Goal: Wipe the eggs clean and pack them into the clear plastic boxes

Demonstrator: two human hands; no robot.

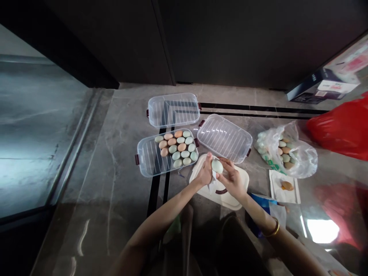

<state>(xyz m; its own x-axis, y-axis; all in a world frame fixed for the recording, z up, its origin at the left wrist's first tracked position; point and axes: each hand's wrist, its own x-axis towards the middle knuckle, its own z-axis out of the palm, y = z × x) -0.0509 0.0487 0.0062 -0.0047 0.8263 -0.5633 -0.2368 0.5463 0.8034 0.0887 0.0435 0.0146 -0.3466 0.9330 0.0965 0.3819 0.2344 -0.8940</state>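
Both hands grip 1 pale green egg (217,166) between them: the left hand (204,173) closes on its side with a white cloth (213,184) hanging beneath, and the right hand (233,180), gold bangle (273,229) at the wrist, pinches it from the other side. Directly below the hands a white plastic lid (240,201) lies on the grey marbled floor (115,153). Just beyond the left hand sits a clear plastic tray (148,159) of tan and green eggs; 2 empty clear containers (174,110) (225,138) lie further out. A clear plastic bag of eggs (287,153) rests beyond the right hand.
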